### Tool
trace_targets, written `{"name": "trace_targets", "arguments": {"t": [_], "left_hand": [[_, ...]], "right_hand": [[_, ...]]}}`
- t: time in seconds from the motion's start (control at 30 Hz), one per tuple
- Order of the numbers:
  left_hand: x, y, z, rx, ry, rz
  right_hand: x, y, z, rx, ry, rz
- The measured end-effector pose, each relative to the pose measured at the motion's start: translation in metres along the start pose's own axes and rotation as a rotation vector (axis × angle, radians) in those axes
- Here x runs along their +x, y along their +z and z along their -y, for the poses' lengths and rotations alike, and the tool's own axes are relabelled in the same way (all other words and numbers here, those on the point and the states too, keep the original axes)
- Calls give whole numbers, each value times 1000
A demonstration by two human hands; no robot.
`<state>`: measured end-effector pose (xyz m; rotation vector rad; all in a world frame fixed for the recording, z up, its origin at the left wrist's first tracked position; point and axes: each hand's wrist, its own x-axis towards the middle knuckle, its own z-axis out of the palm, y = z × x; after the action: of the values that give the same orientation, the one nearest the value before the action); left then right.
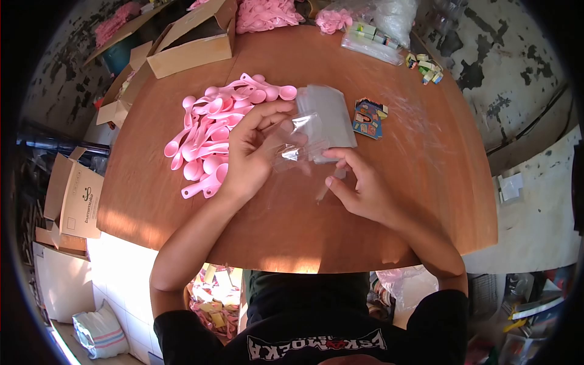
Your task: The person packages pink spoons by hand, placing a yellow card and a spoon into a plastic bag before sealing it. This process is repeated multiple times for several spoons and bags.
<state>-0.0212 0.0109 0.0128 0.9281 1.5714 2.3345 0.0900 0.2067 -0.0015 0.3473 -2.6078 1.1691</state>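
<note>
My left hand (pixel 250 152) is closed on a clear plastic bag (pixel 295 143), thin and shiny, raised above the table. Facing it, my right hand (pixel 367 191) has its index fingertip at the bag's right edge. A thin translucent plastic strip (pixel 322 193) shows by the right thumb and seems held in those curled fingers; the exact grip is hard to see. Behind the held bag lies a stack of clear plastic bags (pixel 331 112). Left of my left hand is a loose pile of pink plastic spoons (pixel 210 131). A blue printed card packet (pixel 368 118) lies right of the stack.
On the wooden table (pixel 286 237), an open cardboard box (pixel 191 58) stands at the back left. Bagged pink spoons (pixel 267 15) are at the far edge. A plastic pack of small boxes (pixel 372 45) and loose little boxes (pixel 426 68) lie back right.
</note>
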Motion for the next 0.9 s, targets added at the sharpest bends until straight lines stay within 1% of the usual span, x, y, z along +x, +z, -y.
{"name": "trace_targets", "arguments": {"t": [0.07, 0.1, 0.17, 0.2, 0.27, 0.3, 0.37, 0.43, 0.5, 0.53, 0.6, 0.63, 0.67, 0.7, 0.73, 0.77, 0.8, 0.83, 0.87, 0.9], "left_hand": [[0, 0, -3, -48, 16, 20], [0, -1, -4, -48, 19, 15], [1, -1, -4, -86, 63, 14], [2, 0, -4, -86, 64, 14], [3, 1, -5, -95, 117, -61], [5, -1, -6, -97, 121, -66], [7, -6, -11, -57, 199, -136], [8, -11, -13, -79, 210, -190], [11, -15, -15, -118, 226, -276], [12, -17, -15, -90, 236, -299], [12, -17, -16, -111, 204, -328], [13, -17, -17, -131, 168, -354], [13, -18, -16, -133, 172, -352], [13, -20, -15, -108, 124, -331], [13, -21, -13, -82, 75, -308], [14, -22, -11, -83, 77, -301], [14, -22, -8, -98, 21, -282], [14, -22, -7, -114, -34, -266], [13, -19, -6, -129, -48, -245], [12, -16, -6, -129, -44, -244]], "right_hand": [[3, -1, 11, 69, 187, 103], [5, 3, 10, 67, 183, 106], [12, 14, 6, 368, 123, 49], [14, 13, 6, 367, 122, 50], [21, 10, 9, 452, 344, 238], [25, 8, 10, 447, 343, 243], [34, 0, 9, 452, 275, 217], [52, -26, 16, 242, 257, 279], [72, -50, 12, -64, 107, 286], [82, -61, 6, -67, 104, 289], [104, -76, -7, -388, -150, 338], [117, -78, -12, -392, -152, 337], [128, -77, -17, -571, -127, 391], [135, -77, -18, -750, -98, 442], [140, -71, -11, -752, -94, 436], [145, -63, -4, -846, -57, 459], [149, -58, 0, -940, -18, 483], [152, -52, -13, -943, -16, 480], [156, -40, -38, -915, -252, 363], [159, -33, -42, -877, -486, 242]]}}
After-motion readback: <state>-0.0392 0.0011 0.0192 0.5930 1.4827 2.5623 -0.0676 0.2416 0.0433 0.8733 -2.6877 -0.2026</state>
